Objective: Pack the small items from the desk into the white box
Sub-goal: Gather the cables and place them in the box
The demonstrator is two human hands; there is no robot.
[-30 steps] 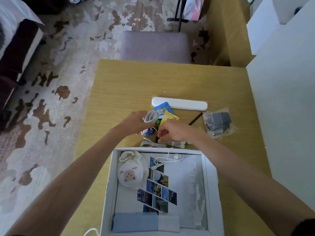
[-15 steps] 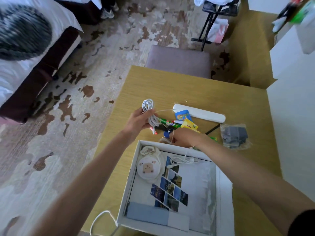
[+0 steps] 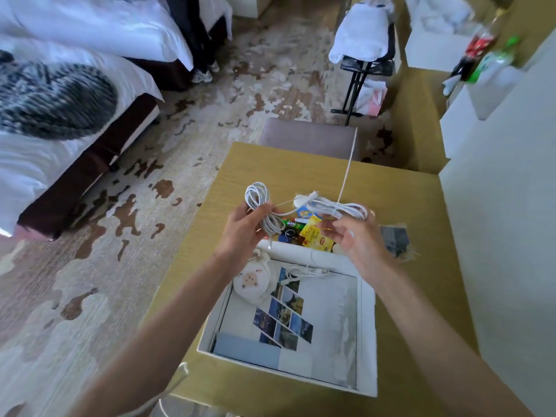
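The left hand (image 3: 245,228) held a coiled white cable (image 3: 261,206) in a closed grip above the wooden surface (image 3: 391,200), the right hand (image 3: 356,239) pinched its loose end, so I judged they should finish coiling before lowering it into the white cardboard box (image 3: 368,326).

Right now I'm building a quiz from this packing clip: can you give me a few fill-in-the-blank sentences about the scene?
1. The left hand holds a coiled white ____.
2. The round plush pouch lies inside the white ____.
3. The yellow packet still lies on the desk, just beyond the box's ____ wall.
4. Both hands are held ____ the desk, not resting on it.

Missing words: cable; box; far; above
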